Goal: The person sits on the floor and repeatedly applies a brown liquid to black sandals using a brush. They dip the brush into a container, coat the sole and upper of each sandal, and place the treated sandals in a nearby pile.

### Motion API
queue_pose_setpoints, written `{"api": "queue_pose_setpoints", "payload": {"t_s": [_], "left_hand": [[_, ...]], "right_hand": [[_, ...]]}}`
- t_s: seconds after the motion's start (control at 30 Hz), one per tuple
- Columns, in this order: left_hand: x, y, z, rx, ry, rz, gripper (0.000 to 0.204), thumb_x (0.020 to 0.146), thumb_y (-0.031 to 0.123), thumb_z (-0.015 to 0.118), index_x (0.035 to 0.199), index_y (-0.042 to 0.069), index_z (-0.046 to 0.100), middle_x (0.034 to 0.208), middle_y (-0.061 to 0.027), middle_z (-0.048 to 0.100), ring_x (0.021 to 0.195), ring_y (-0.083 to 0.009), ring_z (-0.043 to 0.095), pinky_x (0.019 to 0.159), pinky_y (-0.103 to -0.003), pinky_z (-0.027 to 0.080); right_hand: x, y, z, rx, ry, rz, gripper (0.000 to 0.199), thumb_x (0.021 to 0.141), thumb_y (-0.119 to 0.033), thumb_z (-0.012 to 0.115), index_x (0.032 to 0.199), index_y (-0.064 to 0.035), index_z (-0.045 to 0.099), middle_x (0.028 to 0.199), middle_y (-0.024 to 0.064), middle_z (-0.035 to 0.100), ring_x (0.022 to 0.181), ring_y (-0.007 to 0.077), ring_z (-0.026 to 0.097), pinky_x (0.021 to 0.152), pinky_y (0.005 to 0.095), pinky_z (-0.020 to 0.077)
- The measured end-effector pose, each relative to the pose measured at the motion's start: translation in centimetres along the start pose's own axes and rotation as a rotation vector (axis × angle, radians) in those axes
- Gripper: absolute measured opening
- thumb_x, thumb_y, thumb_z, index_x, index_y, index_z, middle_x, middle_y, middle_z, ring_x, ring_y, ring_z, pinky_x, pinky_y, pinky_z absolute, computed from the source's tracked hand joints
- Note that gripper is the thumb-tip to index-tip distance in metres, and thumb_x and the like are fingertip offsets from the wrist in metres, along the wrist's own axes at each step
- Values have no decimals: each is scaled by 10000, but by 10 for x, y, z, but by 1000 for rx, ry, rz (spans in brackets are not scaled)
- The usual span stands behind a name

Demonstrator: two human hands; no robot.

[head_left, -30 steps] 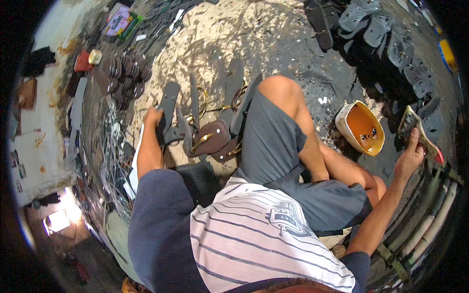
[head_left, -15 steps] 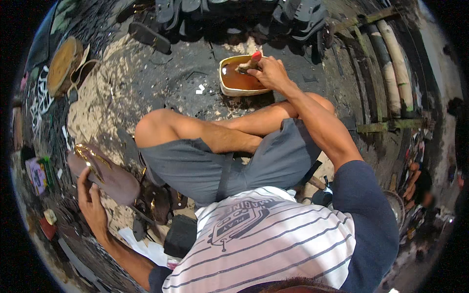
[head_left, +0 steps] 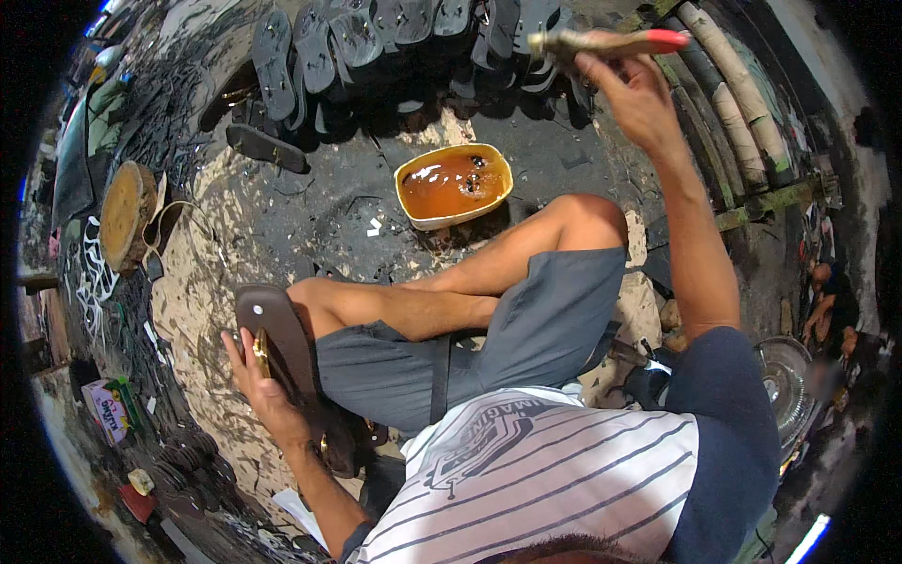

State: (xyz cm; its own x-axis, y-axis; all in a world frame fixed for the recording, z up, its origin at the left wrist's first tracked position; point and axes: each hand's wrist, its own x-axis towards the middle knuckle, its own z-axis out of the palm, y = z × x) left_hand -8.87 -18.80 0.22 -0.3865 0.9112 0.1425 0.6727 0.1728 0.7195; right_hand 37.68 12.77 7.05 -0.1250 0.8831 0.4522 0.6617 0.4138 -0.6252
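Observation:
My right hand point(head_left: 644, 108) is raised at the upper right, closed round a brush point(head_left: 601, 42) with a red-ended handle and a pale working end pointing left. Motion blurs that end. On the left, a dark brown sandal point(head_left: 280, 320) with a gold strap stands tilted against my knee. My left hand point(head_left: 266, 395) grips its left side near the strap, part of the thumb and palm hidden. In front of my crossed legs sits a yellow-rimmed tub point(head_left: 404, 197) of amber liquid, with dark bits and froth at its right end.
Many dark sandals point(head_left: 362, 42) stand in a row along the far side. A round wood block point(head_left: 129, 216) lies at the left. Wooden poles point(head_left: 723, 103) run along the right, and a fan-like round grille point(head_left: 787, 381) is beside my right arm. Scraps litter the ground.
My right hand has lifted the brush out of the tub, up and to the right. My left hand has brought the sandal rightward to my knee and turned it. The head view has shifted.

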Motion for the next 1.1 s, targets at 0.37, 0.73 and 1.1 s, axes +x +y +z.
{"api": "queue_pose_setpoints", "payload": {"t_s": [0.37, 0.73, 1.1], "left_hand": [[57, 43, -8, -825, -3, -226, 682, 943, 486, 680, 1405, 3, 546, 1297, -144, 641, 1134, -275, 640, 1008, -402, 504], [38, 94, 101, -1877, -214, -141, 623, 1042, 577, 434, 1398, 79, 550, 1301, -107, 649, 1164, -264, 629, 1025, -439, 504], [54, 108, 111, -1809, -192, -217, 716, 1004, 650, 473, 1442, 84, 502, 1333, -113, 616, 1205, -285, 587, 1103, -436, 440]], "right_hand": [[-18, -86, 73, 1033, 180, 273, 242, 973, -257, 734, 1149, -93, 709, 1116, -5, 730, 999, 66, 654, 801, 249, 511], [-80, -167, 188, 658, -43, -341, 299, 967, -166, 694, 1212, -6, 631, 1089, 150, 703, 976, 254, 698, 843, 361, 547], [-75, -155, 172, 562, -50, -438, 284, 934, -159, 729, 1175, -19, 672, 1082, 137, 698, 992, 302, 675, 867, 399, 520]]}}
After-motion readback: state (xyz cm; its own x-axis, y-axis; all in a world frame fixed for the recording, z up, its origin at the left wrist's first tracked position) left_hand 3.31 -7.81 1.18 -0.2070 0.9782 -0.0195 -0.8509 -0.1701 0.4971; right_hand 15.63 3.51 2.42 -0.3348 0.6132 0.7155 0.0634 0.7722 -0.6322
